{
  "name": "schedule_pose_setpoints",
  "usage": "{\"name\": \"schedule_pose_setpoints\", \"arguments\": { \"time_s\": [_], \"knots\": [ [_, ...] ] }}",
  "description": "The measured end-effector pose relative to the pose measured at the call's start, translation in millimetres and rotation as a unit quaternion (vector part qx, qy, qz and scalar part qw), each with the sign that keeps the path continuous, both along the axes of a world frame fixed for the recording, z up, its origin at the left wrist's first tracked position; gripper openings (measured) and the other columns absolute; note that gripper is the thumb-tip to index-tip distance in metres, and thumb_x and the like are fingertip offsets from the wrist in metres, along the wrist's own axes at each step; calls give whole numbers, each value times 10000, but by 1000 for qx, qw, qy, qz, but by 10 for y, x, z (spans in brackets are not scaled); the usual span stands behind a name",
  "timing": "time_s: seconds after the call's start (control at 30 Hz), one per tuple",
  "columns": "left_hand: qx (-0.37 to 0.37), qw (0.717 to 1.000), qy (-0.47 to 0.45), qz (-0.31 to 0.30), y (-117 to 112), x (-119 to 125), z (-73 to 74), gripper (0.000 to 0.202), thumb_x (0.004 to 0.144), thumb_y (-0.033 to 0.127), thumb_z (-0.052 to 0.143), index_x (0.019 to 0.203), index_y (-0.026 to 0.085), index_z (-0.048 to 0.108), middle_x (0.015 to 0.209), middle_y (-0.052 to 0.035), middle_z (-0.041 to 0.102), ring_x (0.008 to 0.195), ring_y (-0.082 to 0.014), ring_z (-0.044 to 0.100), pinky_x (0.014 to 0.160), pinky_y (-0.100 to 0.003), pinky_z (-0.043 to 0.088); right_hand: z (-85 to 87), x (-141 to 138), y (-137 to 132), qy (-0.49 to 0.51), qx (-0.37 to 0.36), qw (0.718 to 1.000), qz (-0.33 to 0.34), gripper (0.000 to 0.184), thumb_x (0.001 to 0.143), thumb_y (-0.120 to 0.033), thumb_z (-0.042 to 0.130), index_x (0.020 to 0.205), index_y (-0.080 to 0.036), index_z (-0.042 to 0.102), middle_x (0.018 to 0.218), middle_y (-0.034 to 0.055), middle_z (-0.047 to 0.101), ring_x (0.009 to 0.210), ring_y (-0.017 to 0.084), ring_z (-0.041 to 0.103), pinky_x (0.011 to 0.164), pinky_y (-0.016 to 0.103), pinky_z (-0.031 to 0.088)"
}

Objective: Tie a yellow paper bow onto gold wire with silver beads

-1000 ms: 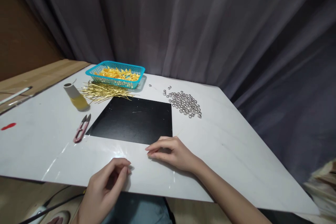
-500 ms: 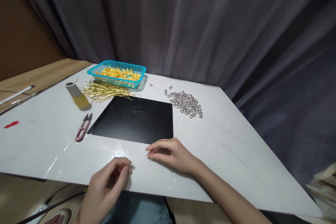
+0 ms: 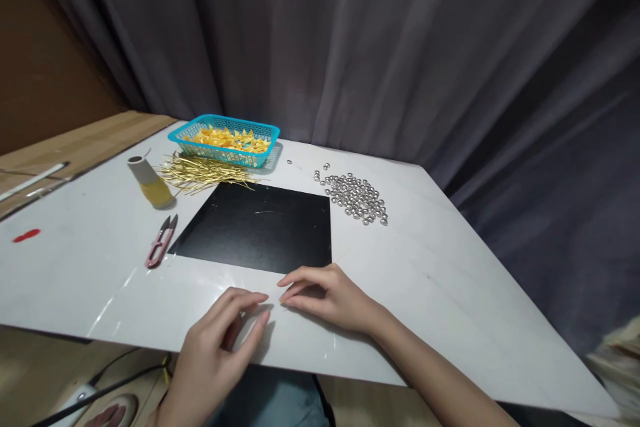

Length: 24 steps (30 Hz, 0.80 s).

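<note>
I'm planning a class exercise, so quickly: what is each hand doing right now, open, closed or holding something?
Left hand: open, nothing visible held.
Right hand: partly curled; whether it pinches something thin cannot be told.

open tabletop beside right hand, basket far-left

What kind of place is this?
Probably a craft workspace: the white table holds pink-handled thread snips, a heap of silvery beads and a pile of thin gold-coloured strands.
</note>
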State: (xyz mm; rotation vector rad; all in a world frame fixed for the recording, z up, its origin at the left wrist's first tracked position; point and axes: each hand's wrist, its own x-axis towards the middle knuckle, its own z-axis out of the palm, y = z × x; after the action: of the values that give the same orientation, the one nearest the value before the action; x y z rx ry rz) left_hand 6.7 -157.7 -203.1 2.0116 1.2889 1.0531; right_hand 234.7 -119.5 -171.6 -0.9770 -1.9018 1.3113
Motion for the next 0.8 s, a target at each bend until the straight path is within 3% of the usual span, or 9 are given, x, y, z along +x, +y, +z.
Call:
{"name": "schedule_pose_setpoints", "arguments": {
  "time_s": [0.23,0.8],
  "knots": [
    [43,997,42,-54,29,132,4,106,931,253,588,1034,240,565,920,0,632,644,-108,607,587,-196,480,-3,-14,-23,-10,-11,1000,4,231,876,-268,688,1092,-188,672,965,90,791,907,195,751,818,281,562],
    [91,993,62,-53,27,153,-37,40,964,196,534,991,218,552,879,0,636,742,-122,656,661,-214,481,6,-20,-14,-17,6,1000,15,198,885,-238,673,1073,-177,682,956,94,786,893,186,743,807,263,545]
  ]
}}
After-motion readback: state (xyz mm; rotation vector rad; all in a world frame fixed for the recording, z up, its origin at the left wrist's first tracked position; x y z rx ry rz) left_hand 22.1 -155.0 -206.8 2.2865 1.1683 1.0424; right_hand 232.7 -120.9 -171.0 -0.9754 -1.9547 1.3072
